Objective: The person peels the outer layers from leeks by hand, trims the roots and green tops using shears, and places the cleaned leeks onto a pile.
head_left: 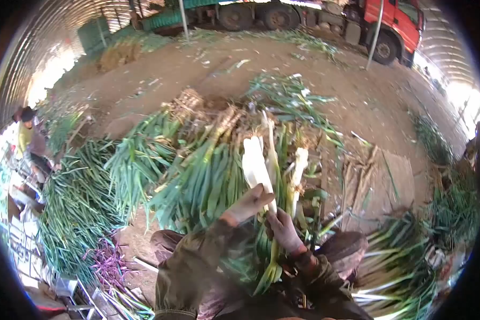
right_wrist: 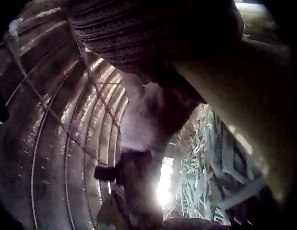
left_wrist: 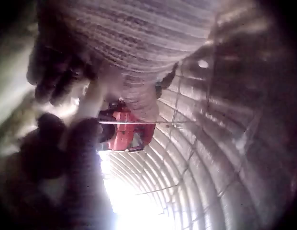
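A thick white bundle of leek stalks with roots at its top stands upright in front of the person in the head view. The gloved left hand grips its lower part, thumb and fingers round the stalks. Just below and to the right, the gloved right hand holds the same bundle, and green leaves hang beneath it. In the left wrist view the striped glove of the left hand fills the top. The right hand looks dark in the right wrist view, beside a pale stalk.
Rows of leeks lie in front, with piles of green onions at left and more at right. A peeled stalk stands beside the bundle. Another person is at far left. A red truck stands behind.
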### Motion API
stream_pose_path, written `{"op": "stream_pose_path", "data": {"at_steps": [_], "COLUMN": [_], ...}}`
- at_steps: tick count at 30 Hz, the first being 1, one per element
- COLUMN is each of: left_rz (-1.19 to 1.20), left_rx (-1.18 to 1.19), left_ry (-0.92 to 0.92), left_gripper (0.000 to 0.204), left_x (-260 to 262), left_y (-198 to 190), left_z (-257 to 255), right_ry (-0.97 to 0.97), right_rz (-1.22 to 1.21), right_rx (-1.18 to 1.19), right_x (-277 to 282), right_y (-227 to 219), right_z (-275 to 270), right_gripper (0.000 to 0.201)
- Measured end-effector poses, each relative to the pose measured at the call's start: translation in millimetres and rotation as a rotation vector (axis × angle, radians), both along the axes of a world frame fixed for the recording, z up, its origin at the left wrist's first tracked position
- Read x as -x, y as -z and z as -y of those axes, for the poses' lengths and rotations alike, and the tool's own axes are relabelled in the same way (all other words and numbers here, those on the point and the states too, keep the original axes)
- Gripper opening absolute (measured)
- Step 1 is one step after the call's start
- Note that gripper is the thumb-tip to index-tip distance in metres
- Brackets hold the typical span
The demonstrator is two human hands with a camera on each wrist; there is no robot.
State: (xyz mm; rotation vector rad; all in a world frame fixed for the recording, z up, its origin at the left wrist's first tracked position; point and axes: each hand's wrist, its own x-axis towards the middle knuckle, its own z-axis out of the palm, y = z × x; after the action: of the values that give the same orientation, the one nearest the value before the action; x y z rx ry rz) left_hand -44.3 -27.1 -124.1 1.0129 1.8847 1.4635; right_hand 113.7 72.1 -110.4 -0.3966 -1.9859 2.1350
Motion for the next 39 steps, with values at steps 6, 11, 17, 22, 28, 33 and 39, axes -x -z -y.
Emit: {"op": "stream_pose_path", "data": {"at_steps": [6,11,17,22,28,33,39], "left_rz": [1.080,0.777,0.128,-0.306,-0.496,-0.138,0.496], "left_rx": [-0.679,-0.558,-0.292,0.332,0.521,0.328,-0.026], "left_ry": [0.237,-0.145,-0.115,-0.218,-0.460,-0.355,-0.248], "left_gripper": [0.036,0.032,0.029,0.041,0.039,0.047,0.027], "left_x": [120.4,145.4,202.9,113.6,90.1,140.9,122.6], "left_y": [-47.8,-116.1,-152.7,27.6,119.2,143.2,17.8], "left_z": [-85.3,-109.1,-107.5,-124.1,-189.9,-203.2,-138.8], "right_ry": [-0.043,0.032,0.486,0.534,0.416,0.434,0.374], "right_rz": [0.084,-0.068,-0.098,-0.103,0.010,0.033,0.039], "right_rx": [0.191,0.127,0.180,0.304,0.312,0.367,0.406], "right_x": [-22.1,-48.6,-80.9,-79.3,-88.7,-79.3,-55.7], "right_y": [-29.4,-48.5,-24.2,0.6,23.1,27.2,-8.4], "right_z": [-3.0,-26.3,-87.4,-106.9,-89.7,-98.2,-93.1], "right_gripper": [0.028,0.021,0.020,0.021,0.019,0.017,0.014]}}
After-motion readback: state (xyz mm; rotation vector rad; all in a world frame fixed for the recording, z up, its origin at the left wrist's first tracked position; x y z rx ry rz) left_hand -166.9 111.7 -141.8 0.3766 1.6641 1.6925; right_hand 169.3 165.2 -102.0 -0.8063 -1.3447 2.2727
